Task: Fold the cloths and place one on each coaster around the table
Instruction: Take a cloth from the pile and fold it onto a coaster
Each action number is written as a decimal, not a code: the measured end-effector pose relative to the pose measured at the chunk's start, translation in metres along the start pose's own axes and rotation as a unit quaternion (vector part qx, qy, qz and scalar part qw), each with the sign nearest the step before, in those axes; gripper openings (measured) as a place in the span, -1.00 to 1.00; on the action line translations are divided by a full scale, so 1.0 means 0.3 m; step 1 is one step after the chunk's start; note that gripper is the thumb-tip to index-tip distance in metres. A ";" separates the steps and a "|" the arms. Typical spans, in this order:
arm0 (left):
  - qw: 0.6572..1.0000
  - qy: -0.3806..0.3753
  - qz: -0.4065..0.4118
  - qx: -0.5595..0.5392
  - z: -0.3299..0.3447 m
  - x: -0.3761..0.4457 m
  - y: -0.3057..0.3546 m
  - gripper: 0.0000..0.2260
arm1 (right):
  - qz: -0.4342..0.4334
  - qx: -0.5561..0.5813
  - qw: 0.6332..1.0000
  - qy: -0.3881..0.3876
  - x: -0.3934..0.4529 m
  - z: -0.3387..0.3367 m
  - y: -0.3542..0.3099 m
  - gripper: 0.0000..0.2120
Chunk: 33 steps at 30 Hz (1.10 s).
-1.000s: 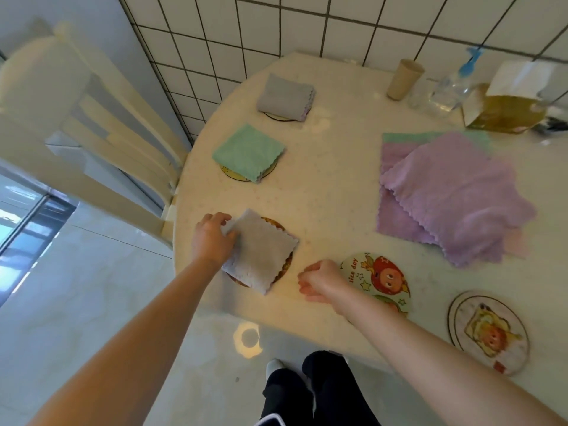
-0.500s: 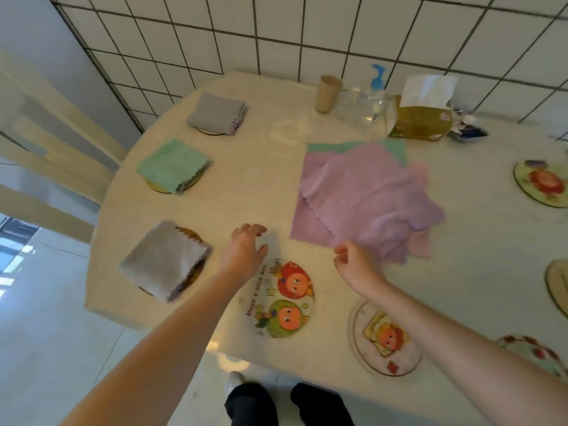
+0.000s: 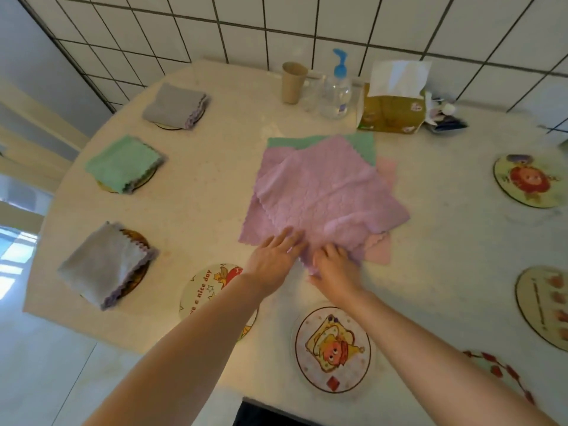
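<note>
Left hand (image 3: 273, 259): fingers straight, lying flat on near corner of top purple cloth (image 3: 325, 198). Right hand (image 3: 333, 265) just beside it, fingers curled, pinching same corner.

Purple cloth tops a loose stack at centre of table (image 3: 215, 192); green cloth (image 3: 359, 142) shows at stack's far edge, pink cloth (image 3: 382, 250) at its right.

Left of stack, three folded cloths each on a coaster: grey (image 3: 104, 265) nearest, green (image 3: 124, 162), grey (image 3: 175, 106) farthest.

Bare coasters: "nice day" one (image 3: 206, 287) and toast one (image 3: 333, 348) near side of stack; lion one (image 3: 528, 179) far right.

Beyond stack: cup (image 3: 293, 83), pump bottle (image 3: 336, 87), tissue box (image 3: 392, 113).
</note>
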<state>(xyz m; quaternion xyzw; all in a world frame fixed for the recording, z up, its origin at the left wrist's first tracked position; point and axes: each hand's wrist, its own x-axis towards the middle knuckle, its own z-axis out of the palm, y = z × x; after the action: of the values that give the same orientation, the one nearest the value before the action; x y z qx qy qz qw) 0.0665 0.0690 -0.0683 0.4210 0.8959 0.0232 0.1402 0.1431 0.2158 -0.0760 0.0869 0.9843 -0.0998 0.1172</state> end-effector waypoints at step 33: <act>0.817 0.349 -0.269 -0.373 -0.537 0.219 -0.401 -0.89 | 0.006 0.548 0.810 0.209 0.230 -0.700 0.077 -0.91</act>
<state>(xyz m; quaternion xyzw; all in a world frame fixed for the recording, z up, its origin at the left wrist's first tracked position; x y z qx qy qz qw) -0.1068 0.0538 0.0519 0.0425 0.8852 0.4619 -0.0348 0.0367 0.2938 0.1030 0.1611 0.7666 -0.6011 -0.1582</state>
